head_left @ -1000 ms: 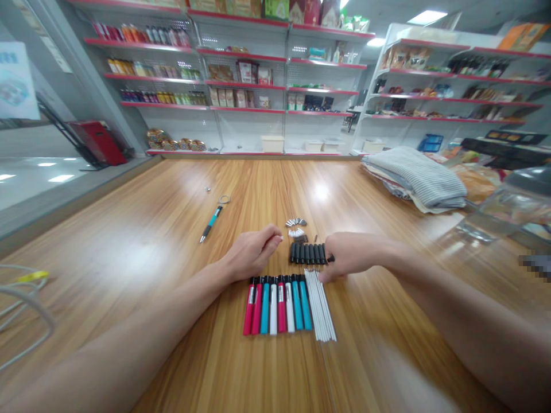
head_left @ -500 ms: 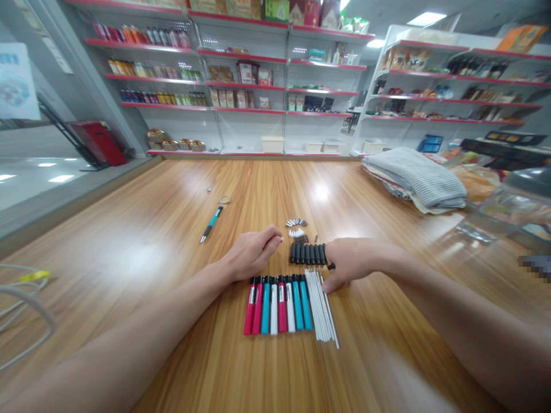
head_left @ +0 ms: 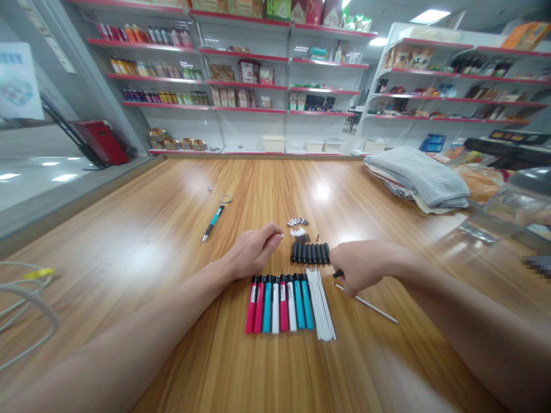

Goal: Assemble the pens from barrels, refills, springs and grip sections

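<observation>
My left hand (head_left: 252, 250) rests on the wood with its fingers pinched; a tiny white piece (head_left: 282, 236) shows at the fingertips. My right hand (head_left: 361, 267) is closed, palm down. From under its fingers a white pen refill (head_left: 379, 311) slants toward the lower right, and a short black piece (head_left: 338, 274) pokes out beside the thumb. Between the hands stands a row of black grips (head_left: 310, 253). Nearer lie pink, blue and white pen barrels (head_left: 279, 304), with a bundle of white refills (head_left: 321, 304) along their right side.
Small metal tips (head_left: 298, 221), white parts (head_left: 297, 232) and dark springs (head_left: 303, 238) lie beyond the grips. A blue pen (head_left: 213, 222) and a ring (head_left: 226, 198) are farther left. Folded cloths (head_left: 417, 178) sit at right, a cable (head_left: 30, 292) at left.
My right hand has drawn one white refill away from the bundle to the right, turning it slantwise. The left hand has stayed nearly still.
</observation>
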The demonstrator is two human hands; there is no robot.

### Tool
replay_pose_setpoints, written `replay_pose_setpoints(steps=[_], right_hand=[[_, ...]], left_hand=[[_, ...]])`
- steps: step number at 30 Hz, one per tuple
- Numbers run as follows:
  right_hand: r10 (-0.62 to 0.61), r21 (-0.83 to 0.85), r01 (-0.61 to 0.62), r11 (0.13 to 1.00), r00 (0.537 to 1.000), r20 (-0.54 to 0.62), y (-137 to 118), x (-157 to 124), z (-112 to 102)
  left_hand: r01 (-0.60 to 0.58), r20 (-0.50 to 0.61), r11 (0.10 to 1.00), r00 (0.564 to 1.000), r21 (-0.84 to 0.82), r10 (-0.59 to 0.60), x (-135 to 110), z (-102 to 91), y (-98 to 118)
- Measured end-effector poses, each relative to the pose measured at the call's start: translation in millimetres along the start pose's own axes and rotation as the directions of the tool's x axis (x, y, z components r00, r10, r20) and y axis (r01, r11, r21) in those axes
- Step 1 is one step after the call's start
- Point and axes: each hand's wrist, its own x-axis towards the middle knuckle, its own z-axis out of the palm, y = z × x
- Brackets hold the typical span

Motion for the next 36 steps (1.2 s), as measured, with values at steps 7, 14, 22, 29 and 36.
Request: replay_pose_setpoints(steps=[7,14,22,29,36], right_hand=[[-0.384,0.478,0.414,0.775,0.909,-0.165,18.7,3.4,-15.7],[0.28,0.408,0.676,0.613,0.297,-0.913,-10.7,36.0,5.8],[0.272,0.209,0.537,0.818,-0.041,-0.961,-34.8,44.8,35.3],[0.322,0.234,0.598,0.767,-0.043,-0.946,-30.4,50.5,35.8],[0.326,0.245,0.632,0.735,-0.012,-0.945,-29.8,52.1,38.4]], left_hand=[[-0.003,-0.005,1.0,1.0,-0.006,0.003,0.2,-0.4,0.9],[-0.027,0.002,1.0,1.0,-0.003,0.027,0.1,-0.2,0.2],[-0.026,0.025,1.0,0.999,0.006,0.026,-0.3,-0.4,-0.6],[-0.028,0.036,1.0,0.999,-0.011,0.028,-0.7,-1.0,-0.3],[-0.028,0.038,0.999,0.999,-0.039,0.03,-0.7,-1.9,0.8]])
